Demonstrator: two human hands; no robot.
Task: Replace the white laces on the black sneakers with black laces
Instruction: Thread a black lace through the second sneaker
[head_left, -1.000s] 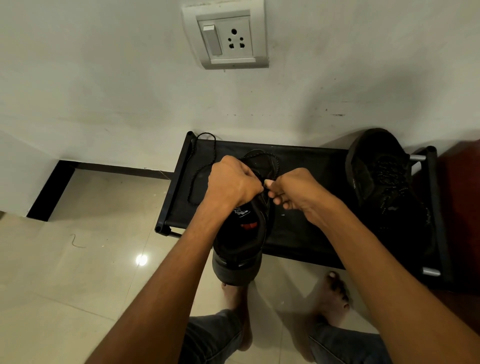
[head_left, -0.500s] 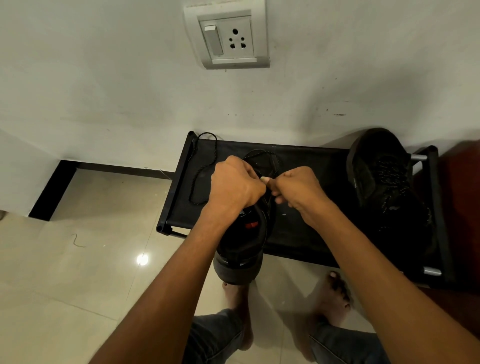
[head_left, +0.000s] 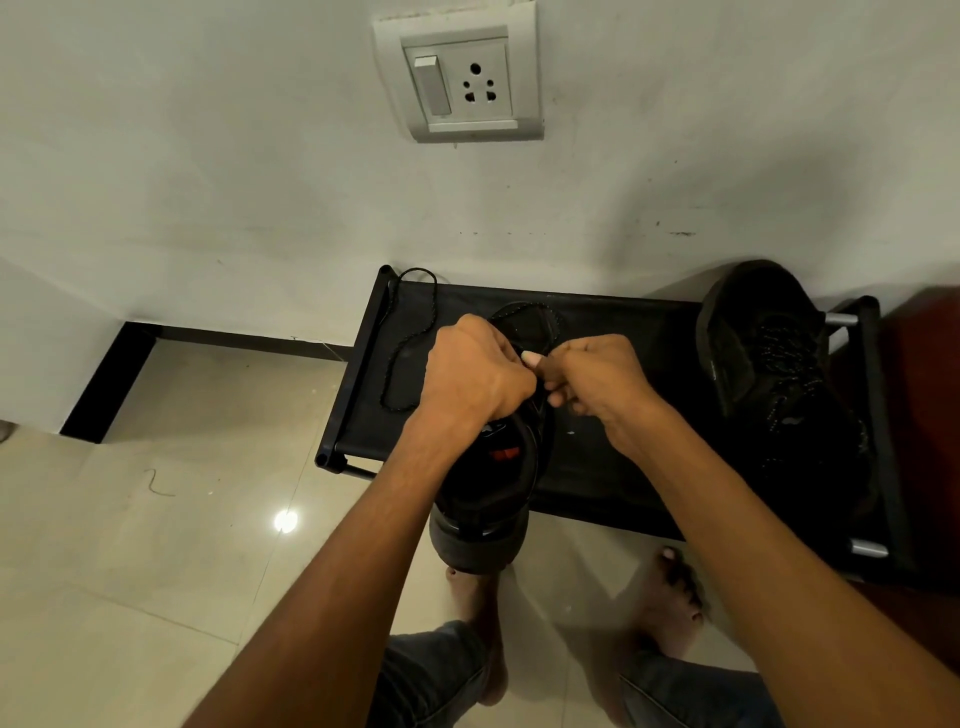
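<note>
- My left hand (head_left: 475, 376) and right hand (head_left: 597, 382), centre frame, have closed together since 1 s ago, curled fingers pinching the black lace (head_left: 524, 317) over the sneaker (head_left: 485, 488).
- Reads as threading or tightening.
- 2nd sneaker (head_left: 774, 364) at right on rack (head_left: 623, 457).

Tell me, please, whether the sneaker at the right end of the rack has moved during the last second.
No. The sneaker lies where it did, at the right end of the rack, close against the wall.
</note>
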